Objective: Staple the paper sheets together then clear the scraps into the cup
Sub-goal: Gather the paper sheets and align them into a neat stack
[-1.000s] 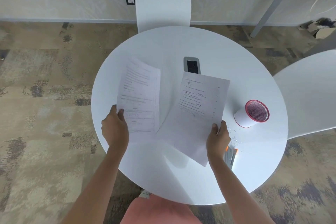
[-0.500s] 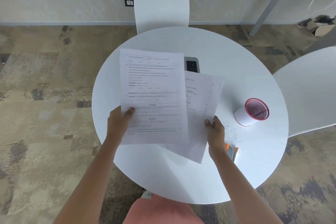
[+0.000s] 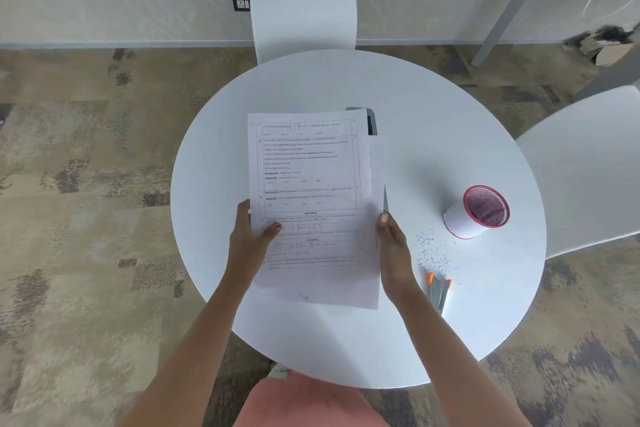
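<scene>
Paper sheets [image 3: 308, 198], apart and fanned half a second ago, now lie stacked over the worktop [image 3: 450, 135], the left hand [image 3: 249, 236] pinching one edge, the right hand [image 3: 393, 239] closed on the other. Scraps [image 3: 433, 253] lie between cup [image 3: 479, 213] and stapler [image 3: 438, 291].

Both forearms are bare from the bottom edge of the frame up to the wrists; no sleeves, watch, bracelets or rings visible. Left hand [image 3: 250, 238]: the thumbnail carries dark reddish polish; right hand [image 3: 393, 240]: the one fingertip nail in view looks pale, its colour too blurred to call. At bottom centre a salmon-pink garment [image 3: 311, 404] covers the lap or torso, plain, no print or seams discernible.
</scene>
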### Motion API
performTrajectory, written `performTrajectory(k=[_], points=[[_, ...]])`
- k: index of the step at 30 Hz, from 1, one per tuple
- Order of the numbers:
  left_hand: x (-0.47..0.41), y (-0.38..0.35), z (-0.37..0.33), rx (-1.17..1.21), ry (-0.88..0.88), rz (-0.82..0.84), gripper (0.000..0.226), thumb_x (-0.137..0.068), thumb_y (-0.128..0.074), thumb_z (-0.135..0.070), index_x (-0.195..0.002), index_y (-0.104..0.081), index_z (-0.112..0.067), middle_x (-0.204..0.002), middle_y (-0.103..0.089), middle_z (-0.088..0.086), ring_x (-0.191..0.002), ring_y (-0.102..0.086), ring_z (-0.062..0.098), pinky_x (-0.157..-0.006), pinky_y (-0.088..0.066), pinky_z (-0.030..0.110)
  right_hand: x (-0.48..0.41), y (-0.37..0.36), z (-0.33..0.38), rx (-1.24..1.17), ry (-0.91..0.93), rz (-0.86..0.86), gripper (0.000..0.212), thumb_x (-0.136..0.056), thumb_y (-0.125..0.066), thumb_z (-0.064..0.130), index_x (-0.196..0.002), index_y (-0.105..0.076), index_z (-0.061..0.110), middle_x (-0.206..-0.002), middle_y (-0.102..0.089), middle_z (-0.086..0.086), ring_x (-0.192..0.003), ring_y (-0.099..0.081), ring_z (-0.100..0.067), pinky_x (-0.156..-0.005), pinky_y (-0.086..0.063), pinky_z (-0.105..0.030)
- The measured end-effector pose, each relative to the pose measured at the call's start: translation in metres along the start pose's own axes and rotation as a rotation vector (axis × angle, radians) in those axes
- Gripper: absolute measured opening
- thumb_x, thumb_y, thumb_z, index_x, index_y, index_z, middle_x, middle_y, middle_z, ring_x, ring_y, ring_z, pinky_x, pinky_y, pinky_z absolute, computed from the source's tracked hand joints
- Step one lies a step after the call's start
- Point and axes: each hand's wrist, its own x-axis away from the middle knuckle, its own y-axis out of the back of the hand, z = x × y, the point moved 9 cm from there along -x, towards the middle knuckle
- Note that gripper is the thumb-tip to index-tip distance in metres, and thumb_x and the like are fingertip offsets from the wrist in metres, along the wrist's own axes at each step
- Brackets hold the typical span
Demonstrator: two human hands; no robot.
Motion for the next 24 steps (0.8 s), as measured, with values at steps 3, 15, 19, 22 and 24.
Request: performTrajectory(k=[3, 15, 19, 22, 24], points=[[0.002, -0.006, -0.011, -0.021, -0.077, 0.001, 0.052, -0.086, -0.069, -0.006, -0.13, -0.044, -0.018, -0.11, -0.064, -0.007, -0.095, -0.063, 0.007, -0.082, -0.05, 0.025, -0.003, -0.013, 0.013, 0.196, 0.139, 0.126, 0.027, -0.093, -0.057, 0.021, -0.12, -0.055, 0.021, -0.117, -0.065, 0.002, -0.109, -0.061, -0.015, -0.096, -0.049, -0.036], [0.008, -0.001, -0.058, 0.111, -0.324, -0.133, 0.031, -0.093, -0.055, -0.03, -0.113, -0.043, -0.009, -0.097, -0.059, -0.018, -0.089, -0.059, 0.001, -0.077, -0.045, 0.01, -0.001, -0.006, 0.045, 0.147, 0.318, -0.038, 0.062, -0.077, -0.077, 0.004, -0.13, -0.049, 0.015, -0.124, -0.063, 0.0, -0.117, -0.058, -0.016, -0.1, -0.047, -0.038], [0.011, -0.004, -0.057, 0.05, -0.356, -0.134, 0.023, -0.1, -0.05, -0.017, -0.119, -0.04, -0.009, -0.11, -0.061, -0.001, -0.094, -0.06, 0.008, -0.082, -0.046, 0.011, 0.001, -0.005, 0.037, 0.154, 0.281, -0.051, 0.054, -0.08, -0.074, 0.015, -0.128, -0.05, 0.015, -0.12, -0.065, -0.001, -0.114, -0.059, -0.015, -0.098, -0.048, -0.037], [0.017, -0.006, -0.059, -0.041, -0.371, -0.185, 0.011, -0.103, -0.043, -0.012, -0.109, -0.037, -0.019, -0.094, -0.058, -0.004, -0.078, -0.056, 0.013, -0.072, -0.048, 0.023, 0.005, -0.008, 0.035, 0.206, 0.303, -0.07, 0.044, -0.087, -0.062, 0.028, -0.128, -0.051, 0.015, -0.119, -0.065, 0.0, -0.112, -0.059, -0.015, -0.096, -0.049, -0.037], [0.02, -0.005, -0.063, -0.092, -0.412, -0.227, 0.006, -0.103, -0.039, -0.013, -0.101, -0.037, -0.018, -0.091, -0.057, 0.002, -0.079, -0.055, 0.023, -0.069, -0.05, 0.039, 0.007, -0.007, 0.038, 0.207, 0.332, -0.095, 0.042, -0.089, -0.059, 0.028, -0.128, -0.052, 0.013, -0.117, -0.065, 0.001, -0.111, -0.06, -0.012, -0.092, -0.049, -0.028]])
